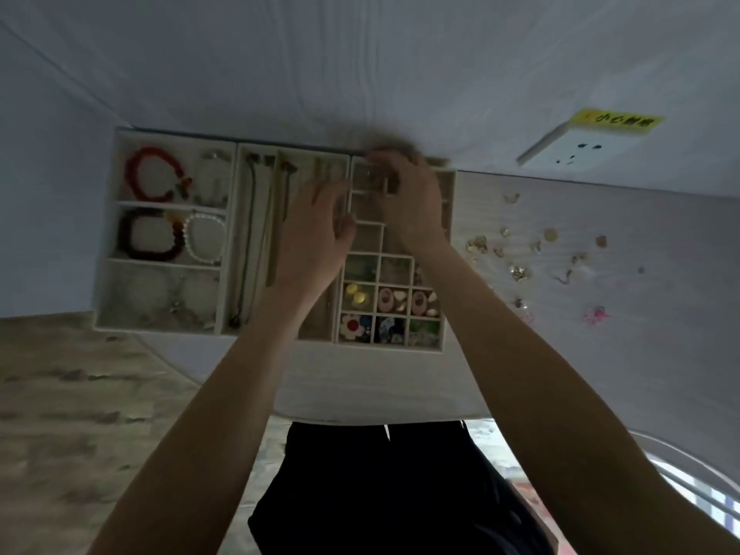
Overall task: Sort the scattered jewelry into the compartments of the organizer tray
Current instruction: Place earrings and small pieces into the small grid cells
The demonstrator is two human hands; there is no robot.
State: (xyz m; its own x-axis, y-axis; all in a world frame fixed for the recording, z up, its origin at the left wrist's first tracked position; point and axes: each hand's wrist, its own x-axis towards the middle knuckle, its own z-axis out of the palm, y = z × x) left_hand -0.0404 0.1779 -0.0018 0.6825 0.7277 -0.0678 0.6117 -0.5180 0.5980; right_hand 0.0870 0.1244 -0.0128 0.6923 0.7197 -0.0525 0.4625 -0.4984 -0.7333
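I see both hands reaching over the organizer tray [168,329], a pale three-section tray lying on the light surface [600,354] against the wall. My left hand [316,230] hovers over the boundary between the middle section and the gridded right section, fingers loosely spread and holding nothing I can make out. My right hand [408,198] is at the far compartments of the grid, fingers curled down as if pinching something small, but the blur keeps me from telling what, or whether it holds anything at all. In the left section lie a red bead bracelet [154,174], a dark bead bracelet [148,236] and a white pearl bracelet [206,238]; necklaces [250,234] run lengthwise through the middle section. The near grid cells hold yellow studs [356,293] and a flower-shaped piece [352,325]. The scattered jewelry [520,258] lies on the surface to the right of the tray, well apart from both hands. A wall socket [580,150] sits above it.
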